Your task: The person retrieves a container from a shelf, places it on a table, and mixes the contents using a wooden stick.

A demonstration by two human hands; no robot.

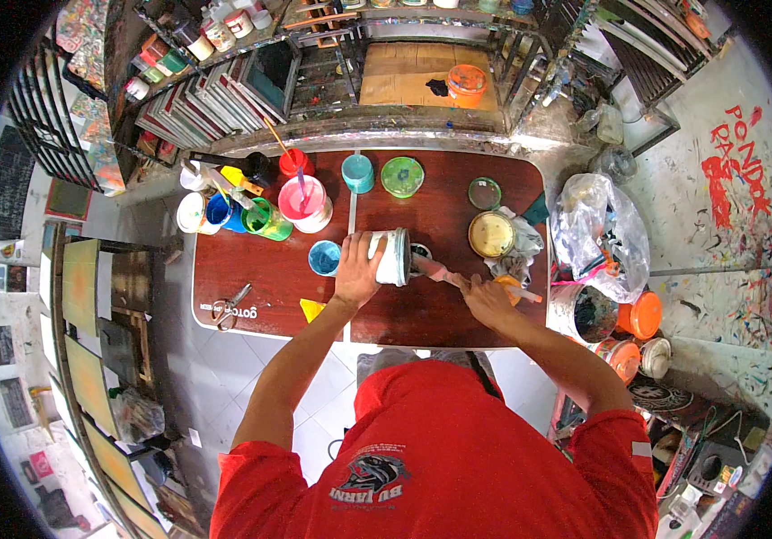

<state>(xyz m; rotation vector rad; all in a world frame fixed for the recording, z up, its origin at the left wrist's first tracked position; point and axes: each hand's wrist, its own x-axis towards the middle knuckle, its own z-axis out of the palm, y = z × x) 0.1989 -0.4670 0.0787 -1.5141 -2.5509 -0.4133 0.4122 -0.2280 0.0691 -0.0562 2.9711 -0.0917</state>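
My left hand (356, 267) grips a white plastic jar (394, 257) tipped on its side, its mouth facing right over a dark small cup (420, 251). My right hand (487, 298) holds a flat scraper stick (444, 272) whose tip reaches into the jar's mouth. A small blue cup of paint (323, 257) stands just left of my left hand. All of it sits over a dark red table (269, 269).
Along the table's far edge stand several paint pots: pink (301, 198), teal (358, 172), green (402, 176). A yellow-filled tub (491, 234) and rags lie to the right, scissors (229, 305) to the front left. Buckets and a plastic bag (597, 234) crowd the floor on the right.
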